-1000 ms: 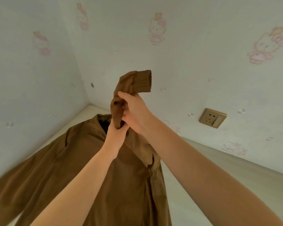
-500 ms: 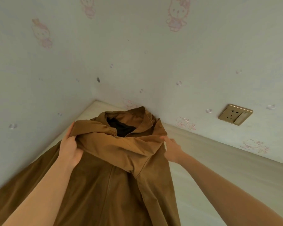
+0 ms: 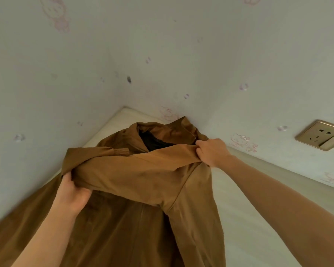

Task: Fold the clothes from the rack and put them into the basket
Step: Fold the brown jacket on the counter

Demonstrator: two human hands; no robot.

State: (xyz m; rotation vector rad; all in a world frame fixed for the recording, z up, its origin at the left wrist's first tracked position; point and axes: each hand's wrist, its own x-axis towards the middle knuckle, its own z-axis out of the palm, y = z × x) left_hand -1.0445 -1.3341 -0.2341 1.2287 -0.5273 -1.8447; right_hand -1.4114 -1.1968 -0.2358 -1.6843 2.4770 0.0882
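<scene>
A brown jacket [image 3: 123, 224] lies spread on a pale flat surface [image 3: 249, 218] in the corner of the room, collar towards the wall, dark lining showing at the neck. One sleeve [image 3: 139, 170] is laid across the chest from right to left. My left hand [image 3: 73, 191] grips the folded sleeve at its left end. My right hand [image 3: 212, 151] pinches the cloth at the right shoulder, beside the collar. Neither rack nor basket is in view.
Two wallpapered walls with pink cartoon figures meet behind the jacket. A gold wall socket [image 3: 321, 134] sits on the right wall, just above the surface. The jacket's other sleeve runs off towards the lower left.
The sleeve I held up by its cuff has come down across the chest. My hands have parted, the left to the sleeve's left end, the right to the shoulder, where it now pinches the cloth.
</scene>
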